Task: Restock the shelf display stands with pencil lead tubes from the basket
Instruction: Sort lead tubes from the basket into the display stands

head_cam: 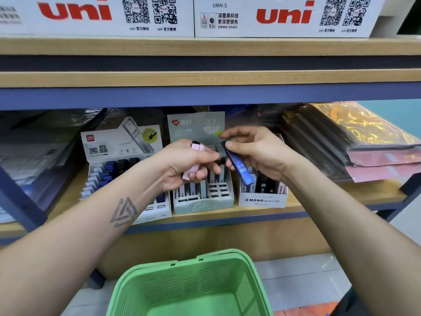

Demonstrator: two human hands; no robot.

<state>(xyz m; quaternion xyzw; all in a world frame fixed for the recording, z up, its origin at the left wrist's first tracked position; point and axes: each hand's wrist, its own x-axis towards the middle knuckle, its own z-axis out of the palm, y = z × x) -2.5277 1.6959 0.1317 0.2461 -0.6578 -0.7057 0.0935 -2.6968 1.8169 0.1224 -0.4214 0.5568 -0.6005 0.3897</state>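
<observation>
My left hand (182, 165) grips a pink lead tube (195, 156) with a black cap, held in front of the grey-green 0.7 display stand (205, 205). My right hand (255, 153) pinches a blue lead tube (240, 167) marked HB 0.5, tilted above the white MONO graph MG stand (262, 200). A white stand (123, 147) with blue and black tubes sits at the left, partly hidden by my left forearm. The green basket (227, 261) hangs below; the part of its inside that I see holds nothing.
The three stands share a wooden shelf (341, 197) with a blue front edge. Wrapped flat packs (364, 147) lie stacked at the right, dark packets at the left. Above, another shelf carries white uni boxes (284, 17). Pale floor tiles show beside the basket.
</observation>
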